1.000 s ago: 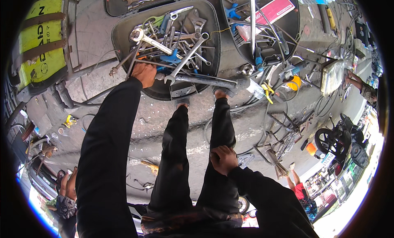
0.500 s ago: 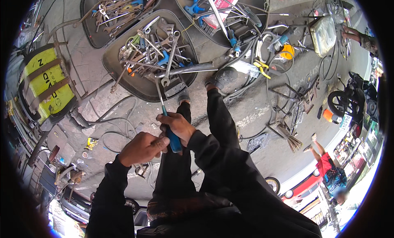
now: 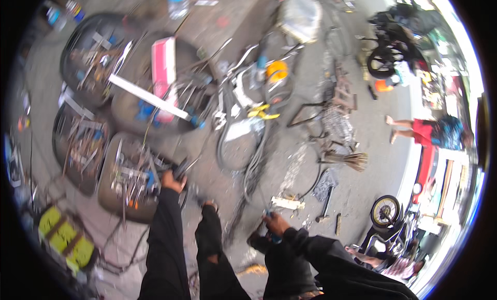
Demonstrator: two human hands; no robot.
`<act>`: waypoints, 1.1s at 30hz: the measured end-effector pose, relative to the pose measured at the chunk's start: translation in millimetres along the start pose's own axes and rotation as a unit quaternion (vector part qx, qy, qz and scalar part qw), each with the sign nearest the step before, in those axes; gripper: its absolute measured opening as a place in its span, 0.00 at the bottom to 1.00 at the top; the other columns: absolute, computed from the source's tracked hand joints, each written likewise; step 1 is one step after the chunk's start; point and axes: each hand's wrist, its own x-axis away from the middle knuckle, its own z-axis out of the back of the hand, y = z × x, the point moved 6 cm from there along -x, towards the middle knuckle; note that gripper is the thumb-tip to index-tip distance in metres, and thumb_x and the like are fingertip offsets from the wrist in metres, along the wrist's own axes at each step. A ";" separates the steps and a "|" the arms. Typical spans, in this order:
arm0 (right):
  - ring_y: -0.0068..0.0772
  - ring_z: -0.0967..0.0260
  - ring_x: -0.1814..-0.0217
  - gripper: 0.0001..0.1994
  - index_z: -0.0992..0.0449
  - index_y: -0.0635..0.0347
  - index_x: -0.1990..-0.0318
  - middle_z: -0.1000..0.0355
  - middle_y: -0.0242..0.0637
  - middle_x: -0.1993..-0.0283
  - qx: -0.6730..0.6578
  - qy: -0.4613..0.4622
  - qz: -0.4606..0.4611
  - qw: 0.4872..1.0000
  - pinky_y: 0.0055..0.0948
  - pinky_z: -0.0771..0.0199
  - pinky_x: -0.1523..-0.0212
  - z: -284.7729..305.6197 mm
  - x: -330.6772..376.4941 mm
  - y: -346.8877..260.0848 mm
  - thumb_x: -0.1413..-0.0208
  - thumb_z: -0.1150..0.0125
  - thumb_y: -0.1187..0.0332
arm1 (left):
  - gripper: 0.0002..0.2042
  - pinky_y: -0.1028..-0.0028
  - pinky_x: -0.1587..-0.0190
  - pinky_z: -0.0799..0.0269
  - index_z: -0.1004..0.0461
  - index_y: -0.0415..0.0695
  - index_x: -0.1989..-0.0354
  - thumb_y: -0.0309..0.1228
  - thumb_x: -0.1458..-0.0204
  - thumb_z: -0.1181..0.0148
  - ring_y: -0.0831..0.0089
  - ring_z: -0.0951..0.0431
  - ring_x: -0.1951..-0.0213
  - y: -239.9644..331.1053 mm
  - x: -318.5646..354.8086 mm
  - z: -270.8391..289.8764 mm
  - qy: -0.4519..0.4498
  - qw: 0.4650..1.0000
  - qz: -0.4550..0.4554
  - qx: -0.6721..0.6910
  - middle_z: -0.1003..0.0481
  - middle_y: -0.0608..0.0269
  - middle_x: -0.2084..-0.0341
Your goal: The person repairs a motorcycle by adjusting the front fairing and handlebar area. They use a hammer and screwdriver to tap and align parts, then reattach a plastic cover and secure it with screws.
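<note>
My right hand (image 3: 278, 225) is closed around a screwdriver with a blue handle (image 3: 275, 239). Its thin shaft points up and away from me, blurred. At the right edge of a dark tool case (image 3: 108, 201), my left hand (image 3: 174, 183) has its fingers around a dark tool (image 3: 181, 168) whose kind is too blurred to tell. Several spanners and other metal hand tools (image 3: 132, 178) lie heaped in that case, just left of this hand.
More open cases with tools lie beyond, one holding a pink-and-white box (image 3: 164, 72). Ahead are coiled cables (image 3: 253, 170), yellow-handled pliers (image 3: 263, 112) and an orange roll (image 3: 277, 71). A hammer (image 3: 326, 204) lies right. Farther right are motorcycles (image 3: 388, 59) and a person in red shorts (image 3: 422, 133).
My left hand has left the screwdriver and reached to the tool case, onto a dark tool. My right hand has moved right with the screwdriver. The view has swung rightward and blurred.
</note>
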 end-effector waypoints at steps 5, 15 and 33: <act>0.50 0.23 0.54 0.32 0.27 0.65 0.51 0.23 0.51 0.57 -0.066 -0.055 -0.033 0.996 0.46 0.25 0.55 -27.9 31.3 123.6 0.38 0.47 0.38 | 0.08 0.62 0.67 0.22 0.21 0.47 0.61 0.35 0.44 0.41 0.62 0.19 0.68 30.0 -7.1 -24.5 0.017 0.997 -0.078 -0.020 0.20 0.55 0.65; 0.30 0.32 0.78 0.15 0.21 0.55 0.65 0.29 0.34 0.77 -0.541 0.043 -0.078 0.837 0.37 0.32 0.78 18.0 87.8 310.7 0.42 0.36 0.52 | 0.09 0.64 0.73 0.27 0.23 0.47 0.65 0.38 0.43 0.43 0.64 0.23 0.75 -160.0 162.7 -174.7 -0.111 0.796 -0.341 -0.488 0.24 0.58 0.72; 0.21 0.32 0.79 0.18 0.36 0.60 0.45 0.35 0.32 0.70 -0.699 0.623 0.224 0.271 0.24 0.28 0.79 299.0 633.0 756.2 0.31 0.49 0.56 | 0.09 0.66 0.84 0.35 0.29 0.47 0.71 0.37 0.42 0.45 0.68 0.33 0.87 -663.2 298.5 1.3 0.042 0.695 0.228 -0.680 0.36 0.65 0.86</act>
